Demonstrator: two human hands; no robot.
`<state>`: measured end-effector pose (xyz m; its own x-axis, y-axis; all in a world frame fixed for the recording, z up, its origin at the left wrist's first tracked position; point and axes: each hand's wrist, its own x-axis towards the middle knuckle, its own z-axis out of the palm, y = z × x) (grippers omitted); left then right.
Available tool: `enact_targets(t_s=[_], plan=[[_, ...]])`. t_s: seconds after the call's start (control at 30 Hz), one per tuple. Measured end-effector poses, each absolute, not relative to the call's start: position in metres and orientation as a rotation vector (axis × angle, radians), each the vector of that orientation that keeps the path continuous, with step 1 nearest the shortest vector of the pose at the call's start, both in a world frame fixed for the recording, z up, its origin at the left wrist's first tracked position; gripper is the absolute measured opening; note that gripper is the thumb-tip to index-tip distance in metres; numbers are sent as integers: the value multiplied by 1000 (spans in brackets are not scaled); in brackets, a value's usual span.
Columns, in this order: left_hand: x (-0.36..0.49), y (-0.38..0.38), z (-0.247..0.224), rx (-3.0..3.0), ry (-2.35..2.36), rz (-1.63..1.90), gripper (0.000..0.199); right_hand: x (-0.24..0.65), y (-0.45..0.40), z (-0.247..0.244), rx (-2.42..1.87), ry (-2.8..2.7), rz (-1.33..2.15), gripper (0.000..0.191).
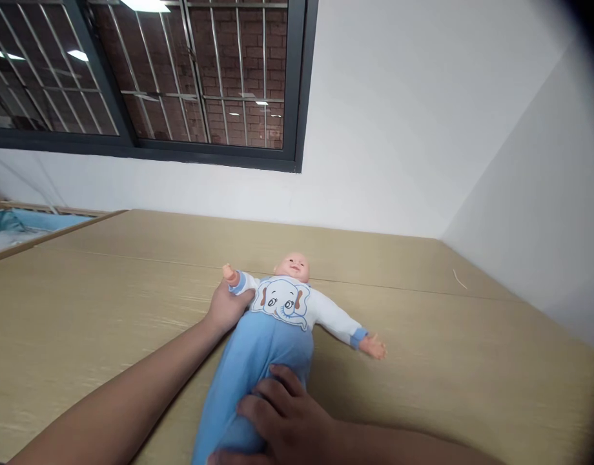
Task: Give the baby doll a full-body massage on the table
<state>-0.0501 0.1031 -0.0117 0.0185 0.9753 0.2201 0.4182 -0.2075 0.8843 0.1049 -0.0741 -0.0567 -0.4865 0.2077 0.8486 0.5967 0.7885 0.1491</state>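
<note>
A baby doll (287, 336) lies face up on the wooden surface, its head away from me. It wears a white top with an elephant face (281, 302) and light blue trousers (265, 345). My left hand (228, 308) grips its side beneath the raised arm; the thumb shows by the chest and the other fingers are hidden. Curled over the doll's trouser legs is my right hand (290, 413), fingers bent against the blue cloth. The doll's other arm (345, 323) stretches out to the right. Its feet are out of view.
The tan wooden surface (447, 361) reaches white walls (384, 129) at the back and right. A dark-framed window (297, 84) with bars is above. At the far left is a wood-edged box (50, 240) with blue lining. A thin pale strand (459, 279) lies at the right.
</note>
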Motion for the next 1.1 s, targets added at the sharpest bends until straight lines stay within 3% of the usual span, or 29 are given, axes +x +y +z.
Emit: enact_targets(t_s=[0.1,0.33,0.4,0.5,0.57,0.67,0.77,0.93,1.1], plan=[[-50,103,-12,1692,1427,1148,28,99,-73,-60,-603,-2020,-563,42],[-54,108,-17,1689,1391,1185,28,105,-72,-31,-605,-2002,-412,7],[-56,110,-18,1696,1404,1186,27,118,-72,-16,-548,-2076,-336,8],[-58,112,-21,1739,1375,1178,26,144,-74,3,-629,-2205,-194,30],[-58,112,-21,1782,1314,1183,27,160,-73,9,-783,-2170,48,46],[-59,110,-18,1879,1204,1177,27,173,-66,8,-956,-2015,412,55],[-59,109,-13,2060,1146,1110,23,175,-56,4,-1070,-1815,623,54],[-54,109,-9,2308,1234,850,32,177,-41,-1,-1147,-1630,924,36],[-50,105,-6,2332,1348,746,29,186,-38,-10,-1252,-1606,984,38]])
